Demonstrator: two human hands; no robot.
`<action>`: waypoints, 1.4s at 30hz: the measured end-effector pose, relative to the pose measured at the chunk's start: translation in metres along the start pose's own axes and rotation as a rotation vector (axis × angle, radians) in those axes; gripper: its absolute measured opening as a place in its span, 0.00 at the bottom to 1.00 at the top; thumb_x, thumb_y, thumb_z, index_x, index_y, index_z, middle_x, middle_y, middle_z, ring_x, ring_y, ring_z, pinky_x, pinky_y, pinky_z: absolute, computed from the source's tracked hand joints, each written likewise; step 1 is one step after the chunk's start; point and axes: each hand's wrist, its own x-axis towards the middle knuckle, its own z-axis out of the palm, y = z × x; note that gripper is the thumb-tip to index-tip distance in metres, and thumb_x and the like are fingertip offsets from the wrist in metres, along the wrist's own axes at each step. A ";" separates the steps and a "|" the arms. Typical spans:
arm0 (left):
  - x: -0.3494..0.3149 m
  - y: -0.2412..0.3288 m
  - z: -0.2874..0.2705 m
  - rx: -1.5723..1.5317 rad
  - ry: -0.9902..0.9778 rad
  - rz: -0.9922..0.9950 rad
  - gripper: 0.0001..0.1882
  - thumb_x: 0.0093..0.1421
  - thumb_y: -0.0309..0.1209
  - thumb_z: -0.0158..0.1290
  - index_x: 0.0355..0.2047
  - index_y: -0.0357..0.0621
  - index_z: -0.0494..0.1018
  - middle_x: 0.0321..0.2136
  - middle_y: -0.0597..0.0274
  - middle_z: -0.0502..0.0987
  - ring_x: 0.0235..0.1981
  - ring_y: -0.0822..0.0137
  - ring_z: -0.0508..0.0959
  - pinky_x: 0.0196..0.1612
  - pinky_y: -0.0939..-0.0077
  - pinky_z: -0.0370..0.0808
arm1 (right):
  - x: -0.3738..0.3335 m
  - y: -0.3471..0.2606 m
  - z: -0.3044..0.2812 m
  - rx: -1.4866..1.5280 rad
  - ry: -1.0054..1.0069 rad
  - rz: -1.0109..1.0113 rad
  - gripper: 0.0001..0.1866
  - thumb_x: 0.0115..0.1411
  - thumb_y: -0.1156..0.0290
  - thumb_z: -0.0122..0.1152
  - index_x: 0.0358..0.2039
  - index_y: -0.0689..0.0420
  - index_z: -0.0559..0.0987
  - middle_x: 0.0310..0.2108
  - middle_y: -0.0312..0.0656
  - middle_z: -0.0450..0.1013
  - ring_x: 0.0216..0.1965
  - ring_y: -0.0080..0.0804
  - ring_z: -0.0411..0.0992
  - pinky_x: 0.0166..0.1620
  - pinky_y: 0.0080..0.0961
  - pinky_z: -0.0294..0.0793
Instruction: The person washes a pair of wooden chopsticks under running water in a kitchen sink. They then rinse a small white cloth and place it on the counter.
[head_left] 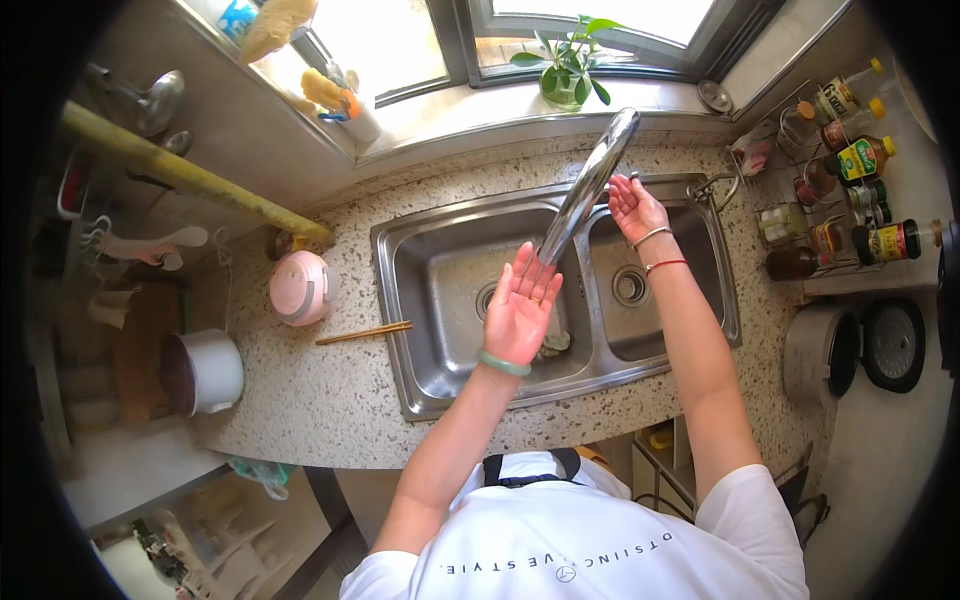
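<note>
A long chrome faucet (590, 185) reaches over the double steel sink (392, 290). Below the end of its spout, my left hand (522, 312) is open, palm up, fingers stretched out; it wears a green bangle (503, 363) and a ring. Whether water is running I cannot make out. My right hand (640, 215) is beside the faucet, its fingers apart and loosely curved, with the fingertips at the small faucet lever (634, 176). Contact with the lever is unclear. A pale, crumpled-looking thing (553, 344) lies in the left basin, partly behind my left hand.
Left of the sink are a pink round container (299, 288), chopsticks (364, 333) reaching over the rim, and a white pot (208, 371). A plant in a glass jar (566, 85) stands on the windowsill. Seasoning bottles (862, 160) fill a rack at right, above an open-lidded appliance (822, 350).
</note>
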 end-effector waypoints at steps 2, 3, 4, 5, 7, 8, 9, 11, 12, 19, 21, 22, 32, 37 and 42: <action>0.014 0.002 -0.003 -0.011 0.013 -0.029 0.20 0.70 0.39 0.34 0.56 0.44 0.64 0.55 0.56 0.69 0.59 0.59 0.65 0.63 0.61 0.62 | 0.007 0.000 0.001 -0.046 0.092 0.004 0.16 0.68 0.63 0.42 0.43 0.61 0.73 0.45 0.47 0.75 0.41 0.34 0.75 0.40 0.27 0.77; 0.017 0.001 -0.005 -0.001 0.008 -0.035 0.20 0.69 0.39 0.35 0.56 0.44 0.64 0.55 0.56 0.69 0.59 0.60 0.66 0.63 0.61 0.62 | 0.006 0.005 -0.003 -0.037 0.098 -0.027 0.16 0.68 0.63 0.42 0.43 0.62 0.73 0.45 0.47 0.75 0.42 0.35 0.75 0.41 0.28 0.77; 0.020 0.001 -0.006 0.009 0.003 -0.041 0.20 0.69 0.39 0.35 0.56 0.44 0.64 0.54 0.56 0.69 0.58 0.60 0.66 0.63 0.61 0.62 | 0.004 0.012 -0.008 -0.029 0.104 -0.057 0.16 0.68 0.63 0.41 0.43 0.62 0.73 0.46 0.47 0.74 0.43 0.35 0.75 0.41 0.28 0.77; 0.022 0.002 -0.008 0.018 -0.001 -0.045 0.20 0.69 0.39 0.35 0.56 0.44 0.64 0.54 0.56 0.69 0.58 0.60 0.67 0.62 0.61 0.62 | 0.000 0.019 -0.012 -0.022 0.109 -0.087 0.16 0.69 0.64 0.41 0.44 0.62 0.73 0.46 0.48 0.74 0.44 0.36 0.75 0.42 0.29 0.77; 0.024 0.002 -0.015 -0.003 0.023 -0.044 0.20 0.69 0.39 0.36 0.56 0.44 0.64 0.54 0.56 0.69 0.56 0.61 0.68 0.62 0.62 0.62 | -0.014 0.027 -0.014 0.056 0.034 -0.122 0.16 0.68 0.64 0.43 0.46 0.61 0.73 0.48 0.47 0.73 0.46 0.37 0.73 0.46 0.31 0.76; 0.023 0.005 -0.018 -0.012 0.033 -0.039 0.20 0.69 0.39 0.36 0.56 0.44 0.64 0.54 0.56 0.69 0.55 0.61 0.69 0.62 0.62 0.62 | -0.023 0.031 -0.014 0.070 0.007 -0.117 0.16 0.68 0.63 0.43 0.46 0.61 0.73 0.48 0.46 0.73 0.47 0.37 0.73 0.47 0.32 0.75; 0.026 0.006 -0.019 -0.017 0.039 -0.044 0.20 0.69 0.39 0.36 0.56 0.44 0.64 0.54 0.55 0.70 0.55 0.61 0.69 0.62 0.62 0.63 | -0.026 0.030 -0.013 0.082 -0.020 -0.124 0.16 0.68 0.63 0.44 0.46 0.61 0.73 0.49 0.46 0.72 0.47 0.37 0.73 0.48 0.33 0.75; 0.028 0.007 -0.024 -0.028 0.054 -0.050 0.20 0.69 0.39 0.36 0.56 0.43 0.64 0.53 0.55 0.70 0.53 0.62 0.70 0.62 0.62 0.63 | -0.020 0.027 -0.009 0.001 -0.061 -0.101 0.16 0.66 0.63 0.47 0.48 0.60 0.73 0.48 0.45 0.73 0.48 0.37 0.72 0.49 0.34 0.74; 0.030 0.005 -0.022 -0.041 0.037 -0.073 0.20 0.69 0.39 0.36 0.56 0.43 0.64 0.53 0.55 0.70 0.53 0.62 0.71 0.62 0.62 0.63 | -0.015 0.018 -0.010 -0.021 -0.105 -0.109 0.16 0.66 0.63 0.48 0.48 0.60 0.72 0.48 0.46 0.73 0.48 0.36 0.72 0.49 0.34 0.74; 0.031 0.002 -0.022 -0.043 -0.002 -0.098 0.21 0.69 0.39 0.36 0.57 0.42 0.63 0.54 0.55 0.69 0.54 0.61 0.70 0.62 0.63 0.64 | 0.001 -0.005 -0.006 -0.072 -0.056 -0.321 0.16 0.67 0.66 0.44 0.49 0.63 0.71 0.48 0.45 0.73 0.49 0.37 0.71 0.50 0.32 0.73; 0.030 0.005 -0.021 -0.009 0.001 -0.063 0.21 0.69 0.38 0.35 0.58 0.42 0.61 0.56 0.56 0.67 0.56 0.62 0.68 0.62 0.64 0.62 | -0.033 0.023 0.007 -0.022 -0.156 -0.290 0.17 0.67 0.65 0.44 0.49 0.62 0.71 0.47 0.44 0.73 0.49 0.35 0.71 0.51 0.32 0.72; 0.030 0.009 -0.023 0.023 0.010 -0.026 0.22 0.69 0.38 0.35 0.60 0.42 0.60 0.58 0.56 0.65 0.58 0.63 0.66 0.63 0.65 0.61 | -0.070 0.046 0.040 -0.145 -0.220 -0.256 0.16 0.68 0.64 0.43 0.48 0.61 0.73 0.45 0.41 0.74 0.48 0.32 0.71 0.52 0.32 0.70; 0.018 0.001 -0.058 1.166 0.003 0.295 0.28 0.69 0.41 0.34 0.66 0.45 0.49 0.68 0.60 0.44 0.68 0.64 0.41 0.68 0.71 0.39 | -0.125 0.162 0.071 -0.370 -0.216 0.017 0.39 0.65 0.39 0.31 0.66 0.58 0.52 0.66 0.43 0.51 0.66 0.32 0.49 0.65 0.28 0.48; 0.031 0.005 -0.103 1.354 0.092 0.470 0.24 0.68 0.37 0.34 0.64 0.47 0.56 0.67 0.56 0.45 0.69 0.59 0.41 0.68 0.67 0.36 | -0.164 0.194 0.080 -0.375 -0.128 0.173 0.39 0.65 0.39 0.34 0.66 0.56 0.54 0.65 0.39 0.53 0.64 0.31 0.52 0.64 0.25 0.51; 0.017 -0.012 -0.099 1.532 -0.084 0.642 0.24 0.69 0.34 0.33 0.64 0.42 0.55 0.67 0.60 0.47 0.68 0.63 0.43 0.68 0.69 0.40 | -0.119 0.188 0.061 -0.060 -0.146 0.173 0.36 0.66 0.42 0.37 0.66 0.53 0.52 0.65 0.38 0.53 0.64 0.32 0.54 0.63 0.31 0.54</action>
